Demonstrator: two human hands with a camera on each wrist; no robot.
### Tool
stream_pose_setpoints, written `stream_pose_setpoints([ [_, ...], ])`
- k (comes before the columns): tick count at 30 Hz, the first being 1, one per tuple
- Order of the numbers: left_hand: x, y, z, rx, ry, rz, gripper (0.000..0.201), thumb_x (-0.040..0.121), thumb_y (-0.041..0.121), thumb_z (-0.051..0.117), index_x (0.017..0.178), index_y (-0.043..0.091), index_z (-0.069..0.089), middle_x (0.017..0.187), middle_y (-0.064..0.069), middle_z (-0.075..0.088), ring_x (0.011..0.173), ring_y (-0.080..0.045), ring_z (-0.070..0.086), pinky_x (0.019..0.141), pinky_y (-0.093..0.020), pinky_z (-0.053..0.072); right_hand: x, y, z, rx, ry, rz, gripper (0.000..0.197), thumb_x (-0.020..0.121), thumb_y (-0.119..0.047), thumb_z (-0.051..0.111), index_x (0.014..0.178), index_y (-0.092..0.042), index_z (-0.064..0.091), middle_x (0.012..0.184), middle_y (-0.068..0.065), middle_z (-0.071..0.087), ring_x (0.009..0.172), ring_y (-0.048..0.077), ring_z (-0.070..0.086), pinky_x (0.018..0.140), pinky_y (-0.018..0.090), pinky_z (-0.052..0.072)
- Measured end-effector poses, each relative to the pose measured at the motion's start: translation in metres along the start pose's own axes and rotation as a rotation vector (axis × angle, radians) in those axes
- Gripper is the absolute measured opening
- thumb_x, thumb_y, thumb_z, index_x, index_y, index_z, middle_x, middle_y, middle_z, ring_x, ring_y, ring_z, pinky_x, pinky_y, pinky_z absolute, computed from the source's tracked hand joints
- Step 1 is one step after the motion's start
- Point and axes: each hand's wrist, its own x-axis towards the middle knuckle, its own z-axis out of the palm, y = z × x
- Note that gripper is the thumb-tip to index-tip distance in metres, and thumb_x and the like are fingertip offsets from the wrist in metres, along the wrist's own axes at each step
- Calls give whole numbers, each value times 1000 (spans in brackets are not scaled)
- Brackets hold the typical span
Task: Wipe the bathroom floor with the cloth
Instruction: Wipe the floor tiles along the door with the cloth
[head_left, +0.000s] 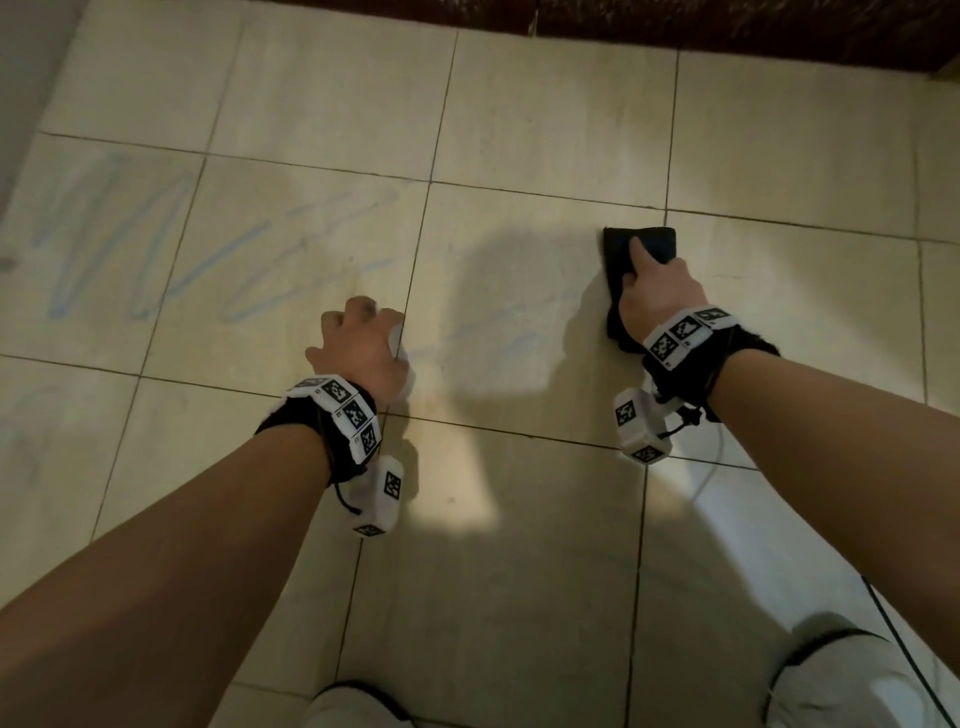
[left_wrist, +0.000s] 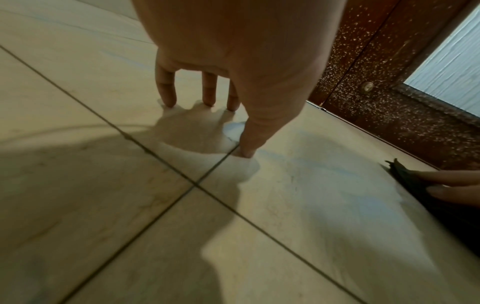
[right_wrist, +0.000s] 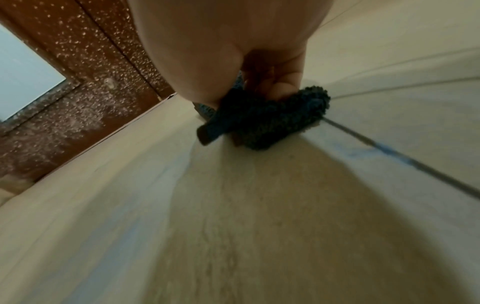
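Observation:
A dark, nubbly cloth (head_left: 655, 240) lies on the beige tiled floor (head_left: 519, 545) at the right. My right hand (head_left: 649, 280) bears down on it, index finger stretched over the top. In the right wrist view the other fingers (right_wrist: 283, 86) curl into the bunched cloth (right_wrist: 262, 119). My left hand (head_left: 363, 327) holds nothing and is propped on its straight fingertips (left_wrist: 168, 98) beside a grout line; the thumb touches the tile too. Pale blue streaks (head_left: 156, 244) cross the tiles to the left. The left wrist view catches the cloth (left_wrist: 405, 179) at its right edge.
A dark brown speckled door (left_wrist: 389, 115) with a frosted pane (left_wrist: 451, 67) closes off the far side of the floor (head_left: 727, 26). A wall (head_left: 21, 78) rises at the far left. Two white shoes (head_left: 841, 680) and a thin black cable (head_left: 904, 654) are near me.

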Motion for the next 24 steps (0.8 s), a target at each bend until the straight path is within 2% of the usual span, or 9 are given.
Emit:
stream_pose_setpoints([
  [3,0,3,1,11,-6,-32,51,83,24,67,131,33,53,149,2,31,132,-29,28,86,-44,38,-3,-15,5,-49,-38,-74,57,104,-34,34,156,-35,13,139,20,37,102,41,55,81,40,48],
  [9,1,5,-3,-11,-51,-36,53,83,19,66,133,32,51,149,1,29,131,-29,27,87,-44,37,-24,-38,13,-194,-149,-246,60,103,-27,38,156,-39,10,142,15,34,102,36,57,81,41,53],
  [15,-5,9,-5,-7,-115,-21,55,89,15,56,140,30,42,156,0,19,138,-28,21,97,-50,36,-59,-37,36,-275,-210,-379,60,104,-30,37,155,-42,9,139,12,38,102,33,58,84,43,54],
  [20,-7,12,-5,20,-144,-23,57,92,17,54,145,29,35,157,0,14,141,-29,17,101,-53,34,-81,-29,46,-223,-225,-400,53,105,-33,31,155,-43,14,139,9,41,103,30,58,80,38,51],
  [24,-6,12,-6,21,-119,-18,51,91,18,55,139,26,41,153,-1,21,135,-32,24,96,-50,36,-92,-23,50,-173,-190,-388,51,106,-33,29,155,-42,16,139,7,42,104,29,58,82,37,51],
])
